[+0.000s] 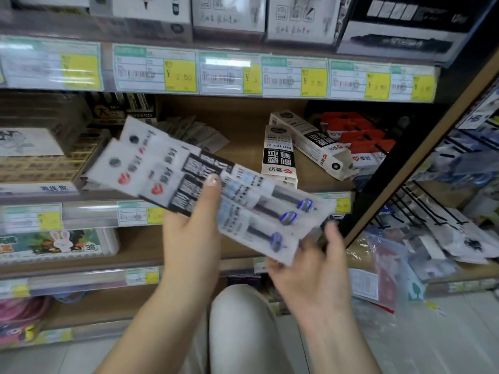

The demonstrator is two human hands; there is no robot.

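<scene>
A knee (243, 327) in pale cloth is seen nearest the lens, between two bare forearms. Above it, three flat clear packets (253, 201) of pen refills are held fanned out in the air, in front of a wooden shelf (243, 125) and not resting on it. They are gripped near their middle by the left hand (189, 233), with the thumb pressed on top. The right hand (310, 271) is held palm up under the lower, blue-tipped end, its fingers loosely spread and closed round nothing; whether the packets are touched by it cannot be told. On the shelf behind, white-and-black boxes (279, 155) are seen lying flat, one with an open end, just beside a row of red-topped packs (359, 139). Price labels (178, 74) are fixed along the edge above, and wire hooks (421, 201) are hung with bags at the right. A slip is judged the main risk: the fan is pinned by one thumb only, so the smooth packets could slide apart and one be dropped if the grip is eased. The print on the packets is smeared by motion and cannot be read, the left fingers are hidden behind them, and the stock on the top shelf is cut off by the frame.
</scene>
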